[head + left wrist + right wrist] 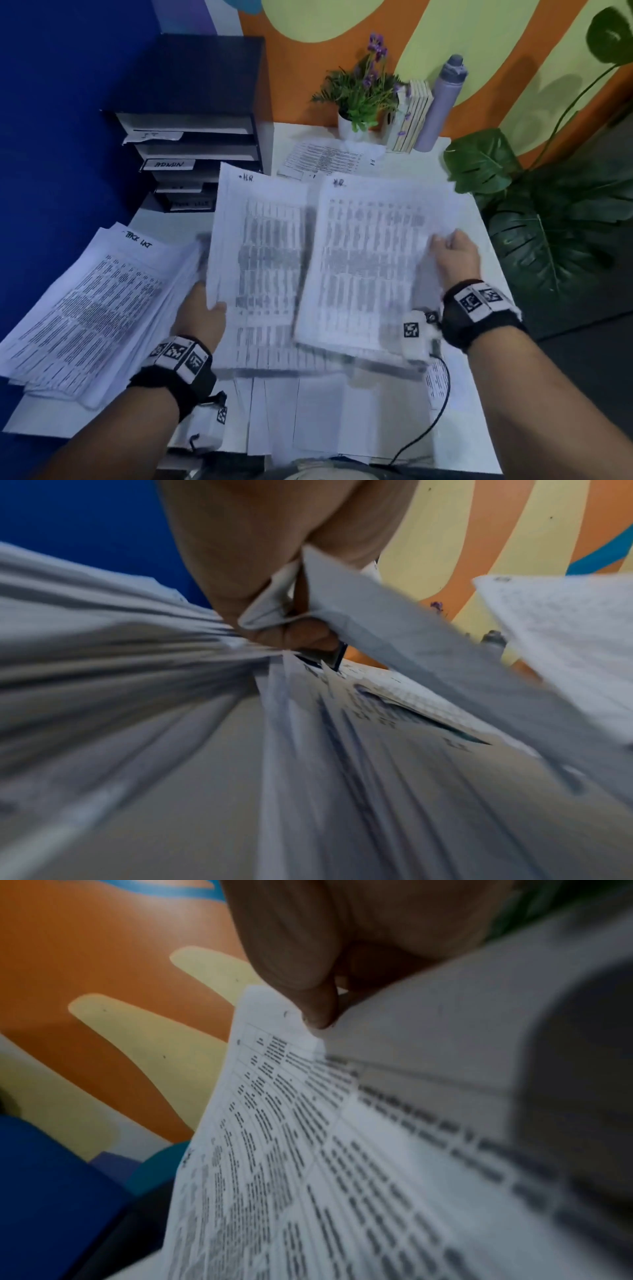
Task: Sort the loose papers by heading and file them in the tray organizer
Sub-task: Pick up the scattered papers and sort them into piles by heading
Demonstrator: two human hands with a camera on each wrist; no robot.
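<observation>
My left hand [202,313] pinches the lower left edge of a printed sheet headed "HR" [260,246], lifted above the desk; the left wrist view shows thumb and fingers [294,637] folded round its corner. My right hand [452,251] pinches the right edge of a second "HR" sheet [370,260], which overlaps the first; the right wrist view shows the thumb [308,999] pressed on that paper [342,1150]. A thick stack headed "TASK LIST" [92,308] lies at the left. The black tray organizer [195,147] stands at the back left, with labelled shelves, one reading "ADMIN".
More loose sheets [325,159] lie at the back of the white desk [486,394], and others spread out near its front edge [301,418]. A potted purple flower [363,99], small books [411,116] and a grey bottle [442,102] stand at the back. Large leaves [548,246] hang at the right.
</observation>
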